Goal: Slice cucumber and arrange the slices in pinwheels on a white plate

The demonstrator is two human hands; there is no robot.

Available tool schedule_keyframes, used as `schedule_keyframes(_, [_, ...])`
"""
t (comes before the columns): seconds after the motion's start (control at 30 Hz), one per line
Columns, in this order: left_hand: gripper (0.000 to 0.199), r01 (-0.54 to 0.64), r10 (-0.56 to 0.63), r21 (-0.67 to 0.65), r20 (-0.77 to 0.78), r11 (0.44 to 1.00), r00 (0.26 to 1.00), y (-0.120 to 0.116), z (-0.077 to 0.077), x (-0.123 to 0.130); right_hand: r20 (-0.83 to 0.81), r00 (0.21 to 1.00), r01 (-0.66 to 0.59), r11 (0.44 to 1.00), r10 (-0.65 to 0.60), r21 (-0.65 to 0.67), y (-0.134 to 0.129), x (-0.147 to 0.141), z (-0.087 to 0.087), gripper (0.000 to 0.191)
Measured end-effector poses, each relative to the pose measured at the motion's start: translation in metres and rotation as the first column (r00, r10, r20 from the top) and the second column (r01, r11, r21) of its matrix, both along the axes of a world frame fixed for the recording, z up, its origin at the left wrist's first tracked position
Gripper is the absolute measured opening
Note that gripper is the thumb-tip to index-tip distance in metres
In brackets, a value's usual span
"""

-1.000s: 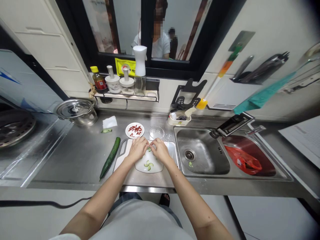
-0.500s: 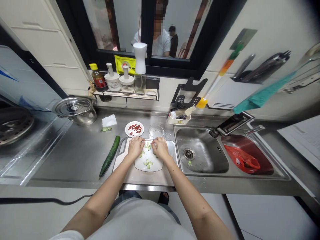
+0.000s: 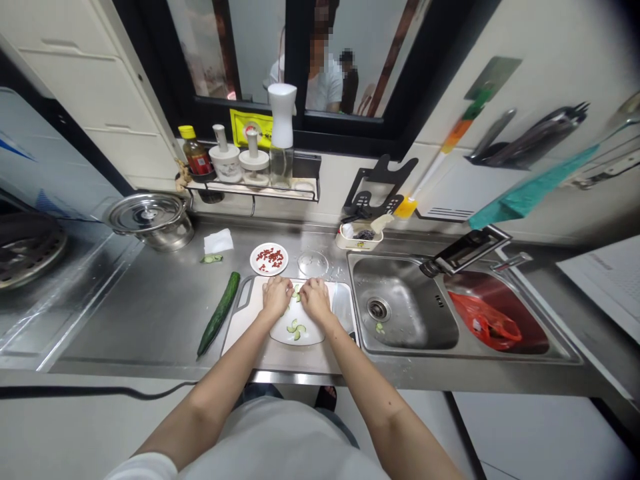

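Over the far half of a white plate, my left hand and my right hand are close together with fingers curled. Whatever their fingertips hold, if anything, is hidden or too small to make out. Green cucumber slices form a pinwheel near the plate's front, and more slices show between my hands. The plate rests on a pale cutting board. To the right on the board lies a knife. A small white dish with chopped red pieces stands behind the board.
Left of the board lies a whole cucumber. A clear round dish sits behind the plate. The sink is at the right, with a red bag in its second basin. A lidded steel pot stands at back left.
My hands have drawn slightly nearer each other over the plate, with their fingers more curled. The knife on the right of the board shows more. The view has shifted a little.
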State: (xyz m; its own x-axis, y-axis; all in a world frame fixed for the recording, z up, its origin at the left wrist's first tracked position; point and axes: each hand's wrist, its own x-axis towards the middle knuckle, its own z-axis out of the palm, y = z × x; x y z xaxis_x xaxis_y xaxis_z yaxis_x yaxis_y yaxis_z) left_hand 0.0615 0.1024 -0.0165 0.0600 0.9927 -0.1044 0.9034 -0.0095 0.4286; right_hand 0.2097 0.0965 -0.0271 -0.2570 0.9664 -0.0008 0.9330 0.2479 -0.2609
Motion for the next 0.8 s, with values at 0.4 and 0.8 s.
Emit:
schedule_keyframes(0.4, [0.017, 0.022, -0.022, -0.015, -0.009, 1.0, 1.0, 0.001, -0.001, 0.008, 0.034, 0.999, -0.024, 1.0, 0.023, 0.006, 0.001, -0.002, 0.001, 0.022])
schedule_keyframes(0.8, [0.015, 0.056, -0.057, -0.025, -0.045, 0.998, 0.997, 0.0, -0.003, 0.012, 0.056, 0.998, -0.022, 0.999, 0.023, -0.023, 0.003, -0.003, -0.001, 0.023])
